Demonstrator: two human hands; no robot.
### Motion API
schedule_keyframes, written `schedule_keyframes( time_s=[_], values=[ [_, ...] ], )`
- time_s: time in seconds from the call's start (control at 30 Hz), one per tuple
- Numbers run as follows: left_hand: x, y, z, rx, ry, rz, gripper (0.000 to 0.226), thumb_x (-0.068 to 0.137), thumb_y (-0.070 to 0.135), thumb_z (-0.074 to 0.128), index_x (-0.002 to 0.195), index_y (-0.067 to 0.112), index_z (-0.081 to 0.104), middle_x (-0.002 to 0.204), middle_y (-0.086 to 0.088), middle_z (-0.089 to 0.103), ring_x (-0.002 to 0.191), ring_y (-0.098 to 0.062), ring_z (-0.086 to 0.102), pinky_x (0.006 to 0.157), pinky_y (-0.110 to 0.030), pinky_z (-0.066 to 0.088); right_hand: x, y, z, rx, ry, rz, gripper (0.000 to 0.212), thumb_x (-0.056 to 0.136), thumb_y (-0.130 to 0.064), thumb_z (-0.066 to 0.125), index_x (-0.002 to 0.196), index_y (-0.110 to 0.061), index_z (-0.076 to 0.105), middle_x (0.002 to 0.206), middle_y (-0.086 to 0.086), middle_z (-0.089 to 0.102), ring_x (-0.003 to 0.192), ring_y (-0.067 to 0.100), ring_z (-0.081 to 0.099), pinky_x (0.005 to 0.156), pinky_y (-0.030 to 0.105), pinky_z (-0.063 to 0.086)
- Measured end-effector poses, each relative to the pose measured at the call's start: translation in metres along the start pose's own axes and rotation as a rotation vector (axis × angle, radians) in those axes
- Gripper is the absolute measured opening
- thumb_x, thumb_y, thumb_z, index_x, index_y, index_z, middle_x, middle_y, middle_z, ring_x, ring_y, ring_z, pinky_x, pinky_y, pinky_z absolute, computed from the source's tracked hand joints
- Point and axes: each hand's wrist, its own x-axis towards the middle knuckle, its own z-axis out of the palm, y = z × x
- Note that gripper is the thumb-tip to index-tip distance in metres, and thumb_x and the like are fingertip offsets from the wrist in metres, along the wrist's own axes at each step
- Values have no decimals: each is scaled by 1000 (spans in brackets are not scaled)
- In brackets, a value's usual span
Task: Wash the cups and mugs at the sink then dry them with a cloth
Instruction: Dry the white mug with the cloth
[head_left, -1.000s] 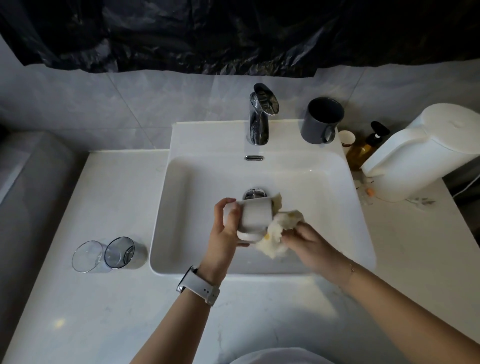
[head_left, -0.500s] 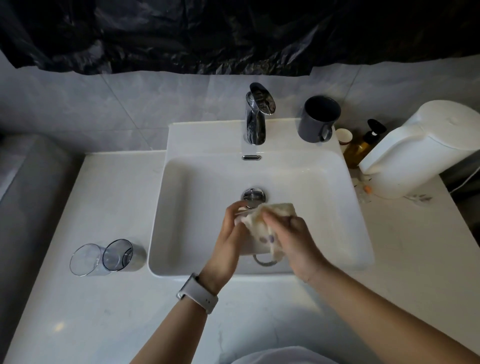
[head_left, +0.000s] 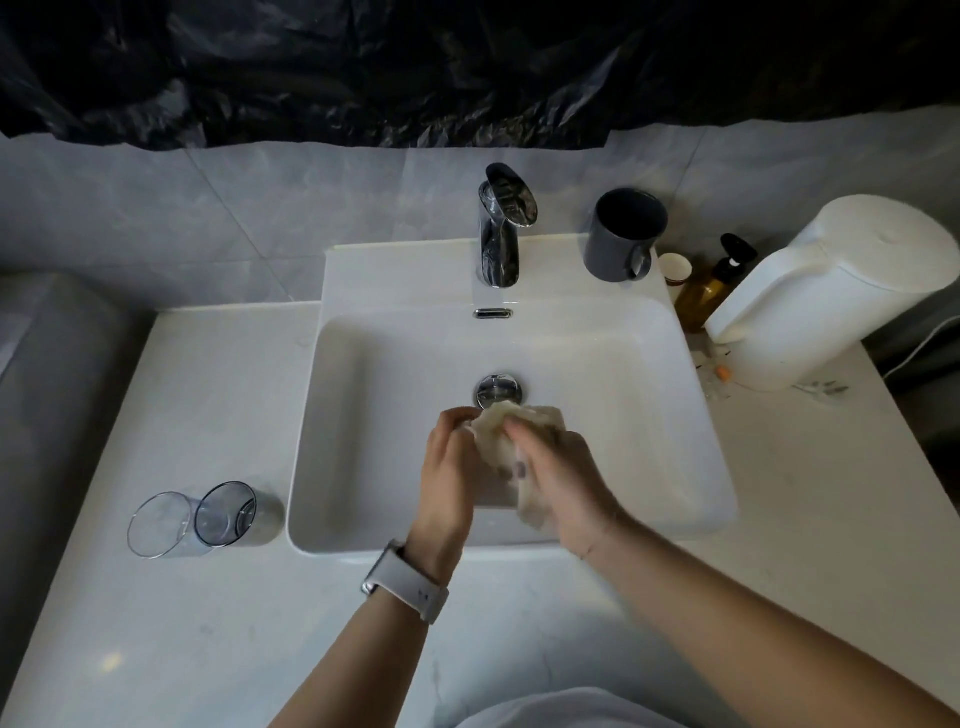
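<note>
Over the white sink (head_left: 675, 415), my left hand (head_left: 449, 467) grips a white mug (head_left: 496, 493) that is almost wholly covered. My right hand (head_left: 558, 475) holds a cream cloth (head_left: 501, 431) wrapped over the mug and presses it on. A dark grey mug (head_left: 621, 236) stands upright on the sink's back ledge, right of the chrome faucet (head_left: 501, 223). Two clear glass cups (head_left: 200, 517) lie on their sides on the counter left of the sink.
A large white kettle (head_left: 826, 291) stands at the right on the counter, with an amber pump bottle (head_left: 711, 288) and a small white jar (head_left: 675, 267) beside it. The chrome drain (head_left: 496, 387) sits just beyond my hands. Black plastic sheeting covers the wall above.
The cloth, bunched at the mug's right side a second ago, now covers the mug. My right hand has moved left over it, and the mug's handle is hidden.
</note>
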Motion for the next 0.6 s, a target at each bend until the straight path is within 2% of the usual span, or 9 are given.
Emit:
schedule_keyframes(
  time_s=[0.07, 0.13, 0.23, 0.3, 0.37, 0.4, 0.5, 0.57, 0.6],
  values=[
    [1, 9, -2, -180, -88, -316, 43, 98, 52, 37, 103, 23, 68, 104, -12, 72, 93, -26, 66, 86, -46, 54, -3, 18, 1, -247, 23, -292, 45, 88, -36, 62, 60, -1, 57, 49, 9, 55, 50, 12, 51, 50, 28, 44],
    [-1, 14, -2, -255, -138, -411, 57, 98, 58, 33, 111, 17, 70, 104, -12, 75, 94, -24, 70, 81, -45, 58, -6, 18, 1, -415, -13, -398, 65, 82, -51, 57, 62, 11, 53, 55, 25, 55, 50, 26, 53, 53, 39, 46],
    [-3, 8, 7, -224, -10, -197, 42, 103, 44, 33, 109, 21, 67, 99, -10, 74, 86, -20, 71, 69, -42, 59, 0, -3, 4, -290, -15, -267, 52, 79, -45, 61, 67, 6, 61, 49, 11, 54, 47, 21, 51, 50, 28, 44],
    [-5, -3, 8, -14, 100, 67, 29, 96, 43, 36, 106, 31, 60, 104, -7, 67, 94, -20, 65, 80, -46, 56, 10, -20, 3, -96, -15, 29, 33, 85, -28, 64, 55, -14, 63, 43, -5, 45, 43, 8, 44, 45, 16, 36],
    [-6, -11, 6, 89, 49, 135, 34, 83, 49, 39, 108, 35, 55, 111, -8, 62, 103, -23, 58, 88, -44, 48, 15, -24, 0, -38, -13, 146, 40, 86, -26, 65, 48, -17, 55, 45, -4, 39, 43, 9, 39, 45, 20, 33],
    [-6, -8, 3, 13, 25, 66, 38, 79, 52, 43, 109, 34, 57, 111, -8, 63, 102, -24, 57, 87, -45, 47, 12, -21, 1, -70, -11, 109, 39, 86, -28, 66, 52, -12, 55, 47, -1, 41, 44, 9, 40, 47, 21, 34],
    [1, 7, -7, -340, -92, -316, 49, 89, 58, 48, 114, 20, 66, 109, -9, 70, 98, -27, 64, 89, -48, 50, -6, 6, 3, -322, -27, -338, 51, 84, -42, 59, 61, 3, 56, 51, 12, 52, 54, 8, 48, 54, 25, 41],
    [-2, 14, -9, -331, -106, -362, 56, 96, 58, 38, 115, 15, 68, 109, -15, 72, 100, -31, 68, 90, -53, 54, -10, 9, 2, -462, -81, -479, 52, 80, -45, 55, 54, -1, 49, 45, 5, 47, 51, 5, 45, 51, 24, 39],
    [-5, 14, -7, -324, -66, -315, 55, 98, 56, 36, 115, 13, 67, 108, -17, 72, 98, -32, 69, 86, -54, 56, -6, 5, 2, -452, -124, -443, 49, 80, -42, 58, 55, 0, 51, 47, 5, 49, 50, 6, 46, 50, 24, 40]
  ],
)
